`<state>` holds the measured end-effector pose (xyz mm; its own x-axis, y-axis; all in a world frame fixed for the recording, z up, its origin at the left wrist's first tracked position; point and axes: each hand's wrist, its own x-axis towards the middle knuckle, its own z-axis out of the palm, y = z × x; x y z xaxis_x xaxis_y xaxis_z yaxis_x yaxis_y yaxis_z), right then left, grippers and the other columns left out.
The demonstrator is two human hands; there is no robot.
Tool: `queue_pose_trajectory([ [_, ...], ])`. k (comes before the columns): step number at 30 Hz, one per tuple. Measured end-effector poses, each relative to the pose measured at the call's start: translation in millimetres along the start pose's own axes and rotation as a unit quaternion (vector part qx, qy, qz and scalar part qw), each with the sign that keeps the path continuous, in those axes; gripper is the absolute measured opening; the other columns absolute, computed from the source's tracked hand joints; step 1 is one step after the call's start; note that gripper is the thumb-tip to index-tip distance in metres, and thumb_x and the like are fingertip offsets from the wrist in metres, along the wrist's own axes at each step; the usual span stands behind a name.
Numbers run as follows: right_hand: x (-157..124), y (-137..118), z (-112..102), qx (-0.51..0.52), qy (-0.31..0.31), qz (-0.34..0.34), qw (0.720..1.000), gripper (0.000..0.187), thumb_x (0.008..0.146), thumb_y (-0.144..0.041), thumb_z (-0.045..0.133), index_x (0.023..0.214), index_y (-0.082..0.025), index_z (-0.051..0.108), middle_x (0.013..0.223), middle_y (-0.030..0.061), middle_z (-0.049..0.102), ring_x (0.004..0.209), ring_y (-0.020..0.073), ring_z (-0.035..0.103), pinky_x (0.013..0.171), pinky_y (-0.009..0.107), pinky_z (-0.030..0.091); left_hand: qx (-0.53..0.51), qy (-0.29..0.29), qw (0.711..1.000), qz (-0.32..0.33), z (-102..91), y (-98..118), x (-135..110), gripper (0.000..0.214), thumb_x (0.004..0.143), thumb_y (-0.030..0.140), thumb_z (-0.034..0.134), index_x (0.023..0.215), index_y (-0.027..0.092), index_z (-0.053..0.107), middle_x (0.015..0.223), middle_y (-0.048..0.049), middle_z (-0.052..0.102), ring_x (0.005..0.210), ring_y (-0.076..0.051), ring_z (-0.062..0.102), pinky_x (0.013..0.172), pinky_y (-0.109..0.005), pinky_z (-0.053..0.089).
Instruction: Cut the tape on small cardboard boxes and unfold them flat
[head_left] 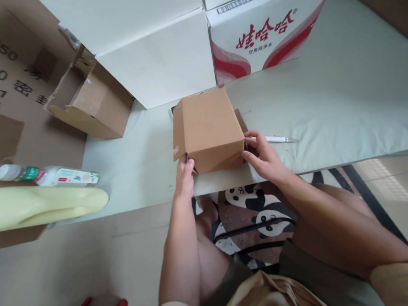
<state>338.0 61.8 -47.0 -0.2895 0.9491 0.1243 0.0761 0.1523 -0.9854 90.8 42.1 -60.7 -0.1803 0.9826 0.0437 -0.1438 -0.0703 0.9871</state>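
Our left grip clasps the near-left corner of the cardboard box and our right grip curls onto its right end — the box sits between them, touching both, at the near edge of the counter.

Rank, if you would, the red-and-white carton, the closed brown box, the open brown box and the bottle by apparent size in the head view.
1. red-and-white carton, partly cropped.
2. closed brown box and open brown box look alike; no ranking.
3. bottle, long but thin.
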Motion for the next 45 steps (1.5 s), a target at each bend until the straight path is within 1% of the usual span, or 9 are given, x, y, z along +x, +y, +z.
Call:
queue_pose_trajectory([
  [5,0.0,-1.4,0.5,-0.001,0.028,0.027,0.999,0.038,0.090,-0.038,0.057,0.121,-0.027,0.039,0.097,0.0022,0.066,0.078,0.0163,0.056,0.071,0.034,0.045,0.002,0.008,1.000,-0.012,2.4,-1.3,0.9,0.065,0.074,0.072,0.070,0.118,0.024,0.068,0.132,-0.0097,0.069,0.136,-0.032,0.056,0.115,-0.045,0.045],
  [7,0.2,-1.9,0.6,0.003,0.029,0.033,0.999,0.038,0.090,-0.039,0.058,0.121,-0.027,0.039,0.093,0.0010,0.065,0.075,0.0154,0.055,0.070,0.034,0.045,0.007,0.015,1.000,-0.008,3.5,-1.9,1.4,0.068,0.075,0.075,0.068,0.119,0.023,0.067,0.133,-0.0115,0.068,0.137,-0.032,0.056,0.115,-0.045,0.046],
  [16,0.6,-1.6,1.6,0.004,0.025,0.032,0.999,0.044,0.090,-0.046,0.061,0.122,-0.026,0.037,0.104,0.0050,0.070,0.083,0.0171,0.063,0.075,0.037,0.047,0.012,0.025,1.000,-0.003,5.8,2.3,2.0,0.068,0.073,0.077,0.067,0.111,0.021,0.068,0.123,-0.0140,0.072,0.132,-0.033,0.059,0.108,-0.046,0.052],
  [22,0.4,0.1,1.3,-0.003,0.036,0.037,0.999,0.047,0.089,-0.050,0.062,0.123,-0.027,0.038,0.107,0.0064,0.072,0.086,0.0188,0.066,0.077,0.039,0.051,0.029,0.061,0.998,0.003,5.7,3.2,2.2,0.070,0.068,0.078,0.071,0.110,0.021,0.068,0.123,-0.0136,0.072,0.132,-0.034,0.060,0.109,-0.047,0.051],
  [28,1.0,1.4,1.3,0.018,0.058,0.046,0.997,0.054,0.088,-0.053,0.064,0.126,-0.027,0.036,0.117,0.0104,0.071,0.100,0.0232,0.070,0.089,0.046,0.057,0.049,0.065,0.996,0.019,7.7,6.0,4.5,0.071,0.068,0.076,0.073,0.111,0.020,0.069,0.126,-0.0146,0.071,0.128,-0.033,0.062,0.110,-0.046,0.050],
  [30,1.5,1.9,1.2,0.015,0.074,0.045,0.996,0.056,0.086,-0.053,0.067,0.125,-0.027,0.037,0.117,0.0116,0.071,0.108,0.0255,0.070,0.092,0.049,0.057,0.055,0.052,0.997,0.028,8.2,6.5,5.3,0.071,0.069,0.075,0.073,0.115,0.021,0.070,0.127,-0.0147,0.071,0.128,-0.033,0.062,0.111,-0.046,0.049],
  [33,1.9,2.2,1.3,0.004,0.085,0.044,0.995,0.056,0.085,-0.052,0.068,0.124,-0.026,0.037,0.118,0.0135,0.071,0.115,0.0278,0.068,0.096,0.052,0.056,0.058,0.049,0.997,0.034,8.4,6.4,5.6,0.068,0.070,0.075,0.073,0.112,0.021,0.071,0.125,-0.0141,0.072,0.129,-0.033,0.062,0.112,-0.047,0.048],
  [39,1.4,2.1,1.8,-0.009,0.087,0.043,0.995,0.056,0.086,-0.052,0.068,0.126,-0.027,0.038,0.116,0.0130,0.071,0.114,0.0277,0.068,0.094,0.051,0.057,0.053,0.068,0.996,0.033,8.0,5.4,4.8,0.069,0.068,0.075,0.074,0.114,0.024,0.069,0.124,-0.0117,0.072,0.131,-0.032,0.060,0.115,-0.047,0.046],
  [45,2.1,-0.3,1.4,-0.001,0.081,0.053,0.995,0.054,0.086,-0.050,0.068,0.125,-0.027,0.038,0.119,0.0131,0.070,0.120,0.0285,0.066,0.097,0.053,0.056,0.054,0.078,0.995,0.034,8.7,4.8,5.3,0.074,0.065,0.076,0.075,0.118,0.024,0.067,0.126,-0.0126,0.070,0.131,-0.032,0.060,0.114,-0.047,0.046],
])
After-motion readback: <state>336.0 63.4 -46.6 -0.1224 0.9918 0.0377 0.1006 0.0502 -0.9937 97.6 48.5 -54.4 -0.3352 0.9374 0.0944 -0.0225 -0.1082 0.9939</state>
